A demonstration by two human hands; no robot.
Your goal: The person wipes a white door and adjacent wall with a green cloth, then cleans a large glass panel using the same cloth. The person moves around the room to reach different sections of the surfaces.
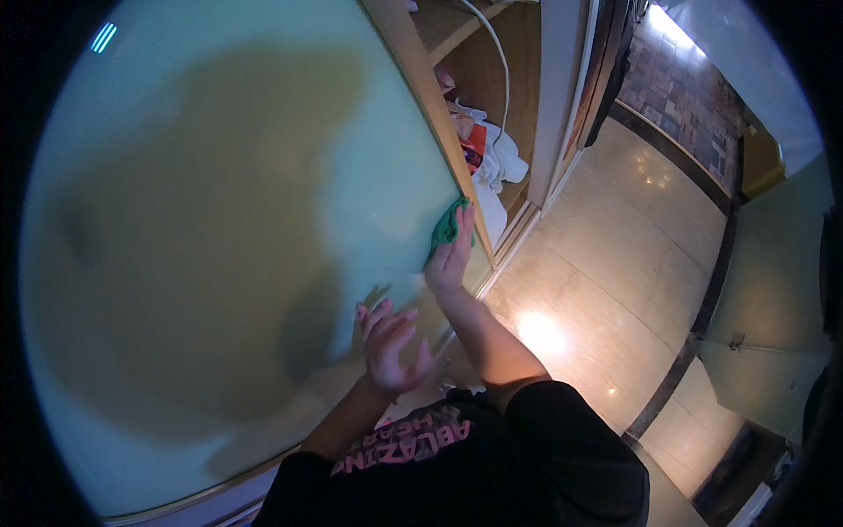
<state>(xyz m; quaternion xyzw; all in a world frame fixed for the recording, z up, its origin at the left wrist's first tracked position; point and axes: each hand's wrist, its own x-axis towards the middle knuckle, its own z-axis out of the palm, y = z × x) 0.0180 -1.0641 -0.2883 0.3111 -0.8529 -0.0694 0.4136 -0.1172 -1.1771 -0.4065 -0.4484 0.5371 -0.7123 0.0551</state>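
My right hand (452, 258) lies nearly flat with a green cloth (446, 229) under its fingers. It presses the cloth against a pale, glossy cabinet door panel (388, 178), beside the panel's wooden edge strip (442, 135). Lower and to the left, my left hand (392, 346) is raised with its fingers spread and nothing in it. A faint reflection of that hand shows in the panel, and a large dark reflection or shadow covers much of the surface. My palm and fingers hide part of the cloth.
Past the door edge, an open wooden compartment (520, 79) holds piled white and red fabric items (500, 158) and a hanging white cable (497, 43). A floor track (517, 230) borders shiny tiles (612, 263). A pale panel (767, 309) with a handle stands at the right.
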